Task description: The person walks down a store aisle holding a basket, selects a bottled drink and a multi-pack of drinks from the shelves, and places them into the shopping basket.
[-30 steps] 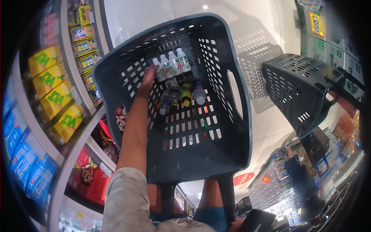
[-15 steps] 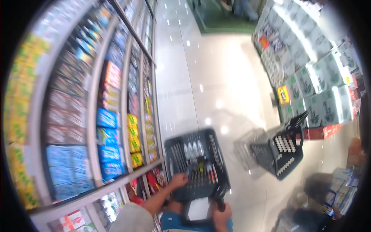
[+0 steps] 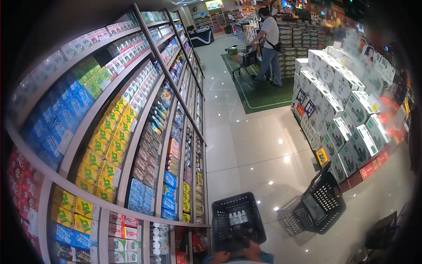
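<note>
Showing at the near end of a dark perforated shopping basket [image 3: 231, 205] — white bottles [image 3: 238, 218] inside — left hand [image 3: 221, 256] and right hand [image 3: 252, 251], fingers too small and dim to tell spread from gripping. Standing just left of it, drinks shelving [image 3: 184, 224]; farther right, a second perforated basket [image 3: 323, 204]. Risk — a careless sideways swing could catch either, toppling the bottles.

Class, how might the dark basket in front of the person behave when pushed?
The dark basket would probably hold its shape: its walls stand straight and look rigid. It may glide easily, since the floor looks shiny. The row of white bottles inside takes up little room, suggesting a light load.
</note>
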`<action>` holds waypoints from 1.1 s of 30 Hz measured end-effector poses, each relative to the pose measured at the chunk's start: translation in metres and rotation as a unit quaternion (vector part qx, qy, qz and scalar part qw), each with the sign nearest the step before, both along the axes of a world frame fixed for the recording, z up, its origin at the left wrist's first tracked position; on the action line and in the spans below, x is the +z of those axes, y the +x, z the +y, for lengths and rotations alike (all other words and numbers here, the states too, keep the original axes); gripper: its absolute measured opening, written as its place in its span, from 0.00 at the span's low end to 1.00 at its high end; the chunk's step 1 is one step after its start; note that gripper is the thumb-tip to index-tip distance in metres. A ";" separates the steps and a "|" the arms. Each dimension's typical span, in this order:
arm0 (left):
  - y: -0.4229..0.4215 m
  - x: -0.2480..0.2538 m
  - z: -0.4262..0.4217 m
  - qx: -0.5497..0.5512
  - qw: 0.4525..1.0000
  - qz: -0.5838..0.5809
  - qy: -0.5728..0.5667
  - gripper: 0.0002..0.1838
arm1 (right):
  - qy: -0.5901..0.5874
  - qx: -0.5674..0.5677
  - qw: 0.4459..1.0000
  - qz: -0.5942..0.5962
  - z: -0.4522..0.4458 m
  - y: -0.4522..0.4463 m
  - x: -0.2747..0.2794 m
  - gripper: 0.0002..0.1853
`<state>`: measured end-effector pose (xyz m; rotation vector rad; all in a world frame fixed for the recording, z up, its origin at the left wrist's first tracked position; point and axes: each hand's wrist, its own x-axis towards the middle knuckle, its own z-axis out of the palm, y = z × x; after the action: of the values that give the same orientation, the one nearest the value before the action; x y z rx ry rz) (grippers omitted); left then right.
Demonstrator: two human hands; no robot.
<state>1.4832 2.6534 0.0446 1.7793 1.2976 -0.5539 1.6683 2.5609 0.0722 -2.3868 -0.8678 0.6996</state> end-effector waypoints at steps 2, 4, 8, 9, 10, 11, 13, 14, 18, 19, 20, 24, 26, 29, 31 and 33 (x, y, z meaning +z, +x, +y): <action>0.005 0.004 -0.003 -0.009 1.000 0.002 -0.009 0.28 | -0.030 0.059 0.998 0.014 -0.001 0.005 0.002 0.17; 0.012 0.005 -0.009 -0.012 1.000 0.003 -0.021 0.29 | -0.030 0.055 0.998 0.008 -0.002 0.003 0.000 0.18; 0.007 -0.029 -0.009 -0.051 0.997 -0.010 -0.054 0.28 | -0.028 0.014 0.998 0.047 -0.005 -0.001 -0.011 0.18; 0.004 -0.034 -0.013 -0.065 0.996 -0.015 -0.060 0.28 | -0.027 0.019 0.998 0.051 -0.005 -0.002 -0.013 0.18; 0.004 -0.033 -0.016 -0.060 0.996 -0.012 -0.060 0.28 | -0.017 0.009 0.999 0.047 -0.006 -0.003 -0.013 0.18; 0.004 -0.032 -0.019 -0.030 0.998 0.007 -0.057 0.29 | -0.008 -0.001 0.999 0.043 -0.007 -0.004 -0.013 0.17; 0.009 -0.017 -0.022 0.007 0.998 0.025 -0.056 0.29 | 0.004 -0.002 0.998 0.055 -0.007 -0.003 -0.007 0.17; 0.019 0.012 -0.020 0.036 0.999 0.020 -0.015 0.29 | 0.017 -0.010 0.998 0.065 -0.006 -0.002 -0.002 0.17; 0.022 0.016 -0.028 0.258 0.963 0.050 0.061 0.32 | 0.008 -0.001 0.998 0.055 0.000 0.003 0.020 0.15; 0.024 0.030 -0.029 0.258 0.963 0.052 0.058 0.32 | 0.018 -0.008 0.998 0.052 0.000 0.003 0.020 0.14; 0.025 0.045 -0.029 0.310 0.948 0.034 0.068 0.29 | 0.028 -0.015 0.998 0.049 -0.002 0.001 0.020 0.14; -0.008 -0.008 -0.030 0.176 0.974 0.026 0.143 0.17 | 0.036 -0.014 0.999 0.035 -0.002 0.001 0.015 0.13; -0.015 0.007 -0.034 -0.070 0.976 0.030 0.204 0.07 | 0.051 -0.017 0.998 0.028 -0.001 0.000 0.018 0.13; -0.019 0.007 -0.046 0.066 0.978 0.004 0.197 0.07 | 0.042 -0.037 0.998 0.013 -0.004 -0.006 0.001 0.15; -0.018 0.002 -0.050 0.114 0.974 0.000 0.195 0.07 | 0.014 -0.049 0.999 0.002 -0.005 -0.008 -0.003 0.15; -0.014 0.003 -0.042 0.118 0.985 0.041 0.123 0.13 | 0.012 -0.051 0.999 -0.013 -0.002 -0.008 -0.012 0.15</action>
<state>1.4695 2.6111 0.0475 1.7795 1.6674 -0.3501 1.6605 2.5591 0.0600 -2.4049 -0.7544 0.6168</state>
